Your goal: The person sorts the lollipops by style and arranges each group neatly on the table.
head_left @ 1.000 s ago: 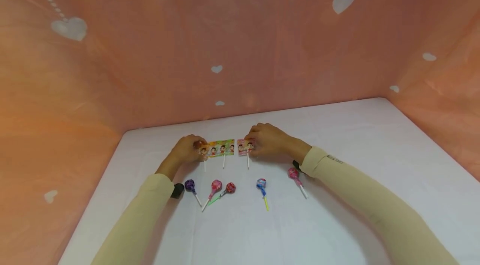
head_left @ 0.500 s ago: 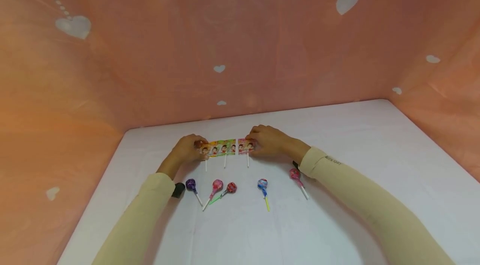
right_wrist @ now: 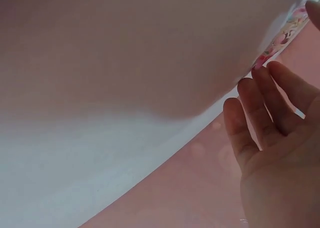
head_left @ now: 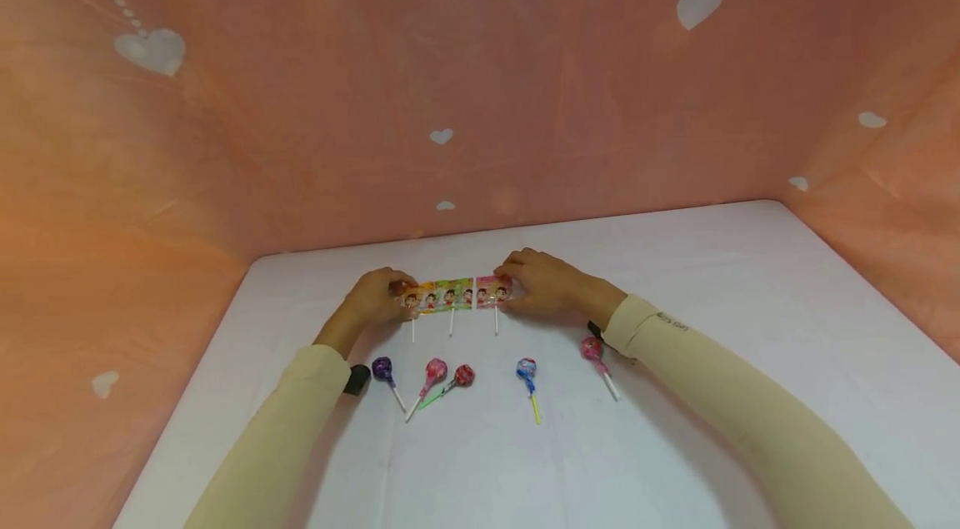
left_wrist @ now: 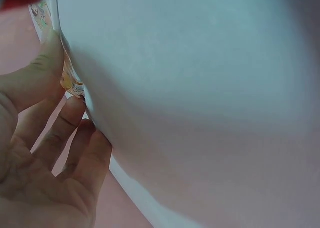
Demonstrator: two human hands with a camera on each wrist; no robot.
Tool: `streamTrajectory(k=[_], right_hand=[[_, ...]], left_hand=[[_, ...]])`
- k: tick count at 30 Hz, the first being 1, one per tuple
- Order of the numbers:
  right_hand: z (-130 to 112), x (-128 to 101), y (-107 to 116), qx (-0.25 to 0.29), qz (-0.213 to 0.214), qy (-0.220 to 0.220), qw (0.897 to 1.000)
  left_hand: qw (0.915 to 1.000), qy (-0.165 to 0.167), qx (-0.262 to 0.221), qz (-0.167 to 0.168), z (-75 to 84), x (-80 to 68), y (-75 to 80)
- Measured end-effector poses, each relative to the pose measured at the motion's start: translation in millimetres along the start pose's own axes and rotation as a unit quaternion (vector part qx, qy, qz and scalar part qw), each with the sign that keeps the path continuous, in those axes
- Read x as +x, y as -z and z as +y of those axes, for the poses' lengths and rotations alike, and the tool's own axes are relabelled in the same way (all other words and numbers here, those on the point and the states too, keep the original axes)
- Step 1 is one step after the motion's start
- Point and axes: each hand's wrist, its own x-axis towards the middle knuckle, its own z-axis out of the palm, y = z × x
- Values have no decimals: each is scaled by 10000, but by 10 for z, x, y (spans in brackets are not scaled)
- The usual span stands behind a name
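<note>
Left hand (head_left: 375, 298) pinches the wrapped lollipop strip (head_left: 444, 296); right hand (head_left: 542, 283) pinches the pink wrapped lollipop (head_left: 491, 292).

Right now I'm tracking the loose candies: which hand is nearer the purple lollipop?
Left. The left hand is just beyond the purple lollipop, up at the flat packets; the right hand is far across, past the blue lollipop.

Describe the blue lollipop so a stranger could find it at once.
On the white table, five round lollipops lie in a loose row below the hands. The blue lollipop is fourth from the left, lying alone. It alone has a blue wrapper and a yellow stick.
</note>
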Motion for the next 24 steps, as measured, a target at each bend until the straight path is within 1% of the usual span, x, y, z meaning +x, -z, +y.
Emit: streamTrajectory(k=[4, 8, 17, 24], right_hand=[[18, 10, -7, -17, 42, 142, 9999], [4, 22, -10, -15, 27, 191, 9998], [-20, 21, -21, -108, 0, 113, 9999], [-12, 5, 8, -120, -60, 13, 9999]], left_hand=[[10000, -57, 15, 21, 12, 4, -2], [10000, -5, -7, 32, 16, 9, 4], [9999, 94, -76, 15, 33, 4, 7], [10000, 14, -90, 32, 18, 9, -9]])
